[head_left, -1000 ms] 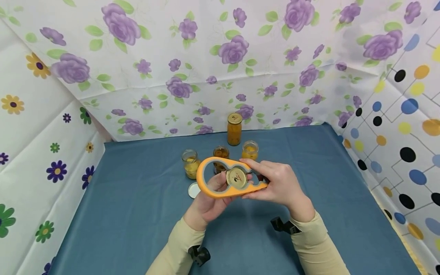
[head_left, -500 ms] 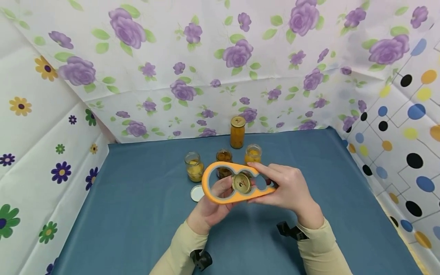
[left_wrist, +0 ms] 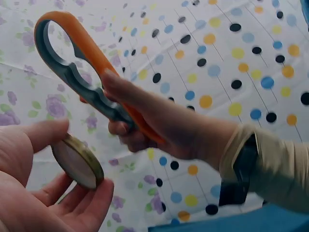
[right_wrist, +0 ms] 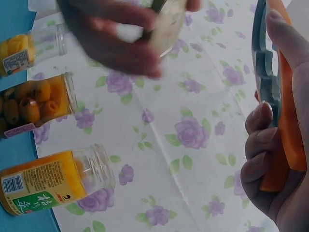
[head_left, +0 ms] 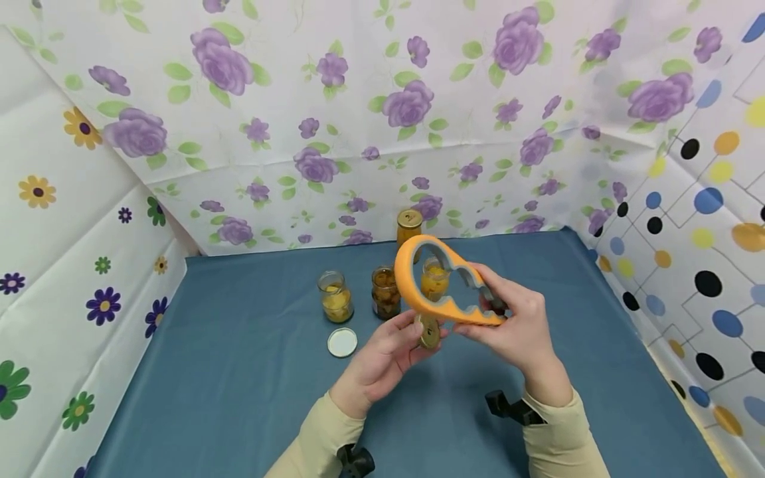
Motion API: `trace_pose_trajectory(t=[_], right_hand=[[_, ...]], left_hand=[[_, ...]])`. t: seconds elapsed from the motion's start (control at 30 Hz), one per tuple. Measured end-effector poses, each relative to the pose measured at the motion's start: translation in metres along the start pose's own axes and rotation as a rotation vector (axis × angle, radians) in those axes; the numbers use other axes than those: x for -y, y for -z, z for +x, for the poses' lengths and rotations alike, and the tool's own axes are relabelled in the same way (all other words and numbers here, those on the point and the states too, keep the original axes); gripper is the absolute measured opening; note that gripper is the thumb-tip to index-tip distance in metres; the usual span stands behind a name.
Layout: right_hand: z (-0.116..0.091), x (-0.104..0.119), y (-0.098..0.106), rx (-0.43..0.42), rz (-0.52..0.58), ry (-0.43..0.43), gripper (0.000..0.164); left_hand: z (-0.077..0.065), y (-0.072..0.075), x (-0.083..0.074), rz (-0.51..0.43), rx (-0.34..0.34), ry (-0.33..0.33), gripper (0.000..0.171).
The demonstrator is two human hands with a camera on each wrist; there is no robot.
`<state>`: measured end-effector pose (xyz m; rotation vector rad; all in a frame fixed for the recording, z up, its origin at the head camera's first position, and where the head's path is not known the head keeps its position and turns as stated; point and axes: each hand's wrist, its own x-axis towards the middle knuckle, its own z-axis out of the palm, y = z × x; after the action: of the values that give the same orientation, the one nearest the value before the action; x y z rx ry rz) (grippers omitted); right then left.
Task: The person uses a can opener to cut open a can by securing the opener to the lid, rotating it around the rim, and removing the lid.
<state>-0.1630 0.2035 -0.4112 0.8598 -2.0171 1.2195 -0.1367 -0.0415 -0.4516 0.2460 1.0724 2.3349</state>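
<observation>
My left hand (head_left: 382,355) pinches a gold jar lid (head_left: 429,332) at its edge, thumb on one side and fingers on the other. The left wrist view shows the pale underside of this lid (left_wrist: 77,164), with no jar attached. Just above and to the right, my right hand (head_left: 520,322) grips the handles of an orange jar opener (head_left: 405,275) with grey scalloped inner edges. The opener is tilted upward, its loop holding nothing and overlapping an open jar of orange fruit (head_left: 435,282) in the head view.
An open jar of yellow fruit (head_left: 337,304) and an open jar of brown olive-like pieces (head_left: 385,295) stand behind the hands. Farther back is a tall jar with a gold lid (head_left: 409,222). A white-faced lid (head_left: 342,342) lies on the blue cloth (head_left: 239,372).
The opener, earlier around the gold lid, has come off it, moving up and right with my right hand. My left hand has lowered slightly, keeping the lid, which has tilted.
</observation>
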Motion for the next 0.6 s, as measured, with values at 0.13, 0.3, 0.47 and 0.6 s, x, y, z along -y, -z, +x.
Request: trace_pose_trajectory(t=[0.13, 0.3, 0.47, 0.6], right_hand=[[0.000, 0.002, 0.004, -0.033, -0.019, -0.059, 0.088], [0.000, 0.002, 0.007, -0.051, -0.021, -0.104, 0.086], [0.000, 0.001, 0.010, -0.057, -0.028, -0.117, 0.087], [-0.001, 0.001, 0.011, -0.055, -0.015, -0.116, 0.086]], left_hand=[[0.011, 0.003, 0.013, 0.137, -0.087, -0.006, 0.055], [0.027, 0.010, 0.036, 0.544, -0.159, -0.065, 0.053], [0.042, 0.014, 0.053, 1.186, -0.163, -0.162, 0.054], [0.051, 0.014, 0.058, 1.458, -0.150, -0.178, 0.053]])
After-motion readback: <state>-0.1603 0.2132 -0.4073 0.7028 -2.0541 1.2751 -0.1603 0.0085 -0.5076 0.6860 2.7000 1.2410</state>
